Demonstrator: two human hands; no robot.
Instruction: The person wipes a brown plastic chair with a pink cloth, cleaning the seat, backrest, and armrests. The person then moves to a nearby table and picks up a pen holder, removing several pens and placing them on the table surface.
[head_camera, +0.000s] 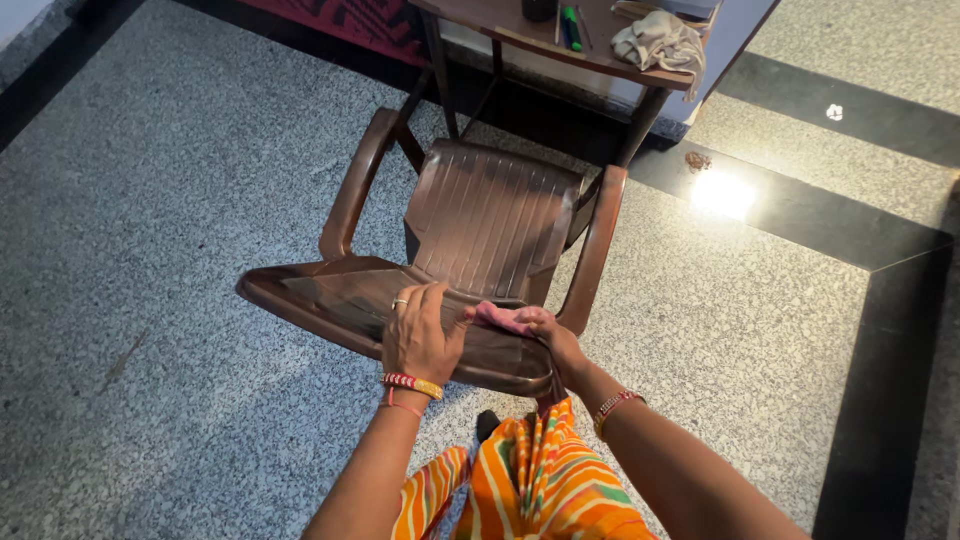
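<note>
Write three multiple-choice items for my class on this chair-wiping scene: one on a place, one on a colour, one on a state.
1. Where does the left hand rest?
A. on the chair's front edge
B. on the table
C. on the floor

2. What colour is the plastic chair?
A. white
B. brown
C. blue

3. What is the right hand doing?
A. hanging free
B. lying flat and bare
C. gripping a pink cloth

Answers:
1 A, its palm lies flat on the seat's near edge.
2 B, seat, back and arms are all brown.
3 C, its fingers close on the cloth against the seat.

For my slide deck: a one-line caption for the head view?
Left hand steadies a brown plastic chair; right hand presses pink cloth on it.
</note>
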